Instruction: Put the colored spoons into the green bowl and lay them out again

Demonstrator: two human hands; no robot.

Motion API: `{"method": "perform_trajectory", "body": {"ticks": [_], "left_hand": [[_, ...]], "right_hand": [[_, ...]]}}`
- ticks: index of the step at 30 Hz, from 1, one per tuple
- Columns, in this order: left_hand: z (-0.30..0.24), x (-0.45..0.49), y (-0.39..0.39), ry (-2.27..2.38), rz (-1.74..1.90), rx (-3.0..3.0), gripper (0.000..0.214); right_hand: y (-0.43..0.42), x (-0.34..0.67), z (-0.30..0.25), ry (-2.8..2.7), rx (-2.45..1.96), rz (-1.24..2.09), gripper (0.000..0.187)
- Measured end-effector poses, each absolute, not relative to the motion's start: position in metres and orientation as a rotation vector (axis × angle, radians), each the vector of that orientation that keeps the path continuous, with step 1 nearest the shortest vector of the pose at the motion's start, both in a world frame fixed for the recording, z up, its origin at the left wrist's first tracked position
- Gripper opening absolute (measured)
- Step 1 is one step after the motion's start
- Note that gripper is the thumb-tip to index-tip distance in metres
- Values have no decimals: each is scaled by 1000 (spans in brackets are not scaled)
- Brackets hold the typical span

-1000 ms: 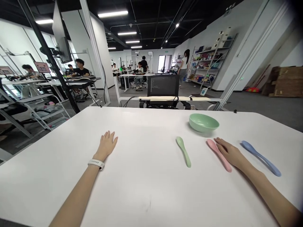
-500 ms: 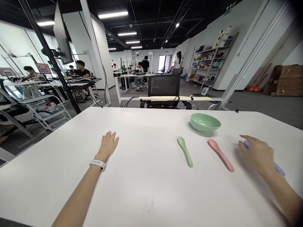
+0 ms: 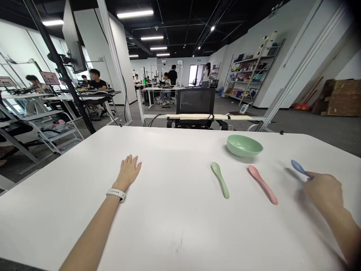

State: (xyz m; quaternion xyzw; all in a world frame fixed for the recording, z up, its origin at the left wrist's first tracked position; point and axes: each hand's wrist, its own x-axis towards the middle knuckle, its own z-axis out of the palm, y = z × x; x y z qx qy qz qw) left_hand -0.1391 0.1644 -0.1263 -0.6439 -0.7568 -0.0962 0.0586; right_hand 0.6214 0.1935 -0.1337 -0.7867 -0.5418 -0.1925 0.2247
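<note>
My left hand [image 3: 128,172] lies flat and open on the white table [image 3: 175,229], with a white wristband [image 3: 116,194] on the wrist, touching nothing else. My right hand [image 3: 321,191] is raised at the right and pinches the handle of a blue plastic spoon [image 3: 298,168], whose bowl points up and left. A pale green spoon [image 3: 220,180] and a pink spoon [image 3: 263,185] lie on the table to the left of my right hand. Behind them stands a pale green bowl [image 3: 244,146], and its inside looks bare.
A black mesh-backed chair [image 3: 195,101] and a metal-framed rail [image 3: 205,117] stand beyond the table's far edge. Farther off, people sit at desks on the left, and shelves of goods line the right wall.
My right hand has lifted the blue spoon off the table and moved it up and slightly right. The pink spoon, green spoon, bowl and my left hand stay in place.
</note>
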Motion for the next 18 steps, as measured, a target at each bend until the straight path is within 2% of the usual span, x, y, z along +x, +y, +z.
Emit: {"method": "perform_trajectory", "body": {"ticks": [7,18], "left_hand": [[-125,-139,163,-2325,-285,-1959,68],[-129,-141,164,-2312,-322,-1967,69]], "right_hand": [[218,550,-65,-1447,-2007,-395,58],[274,483,-28,-2163,-2163,-358,55]]}}
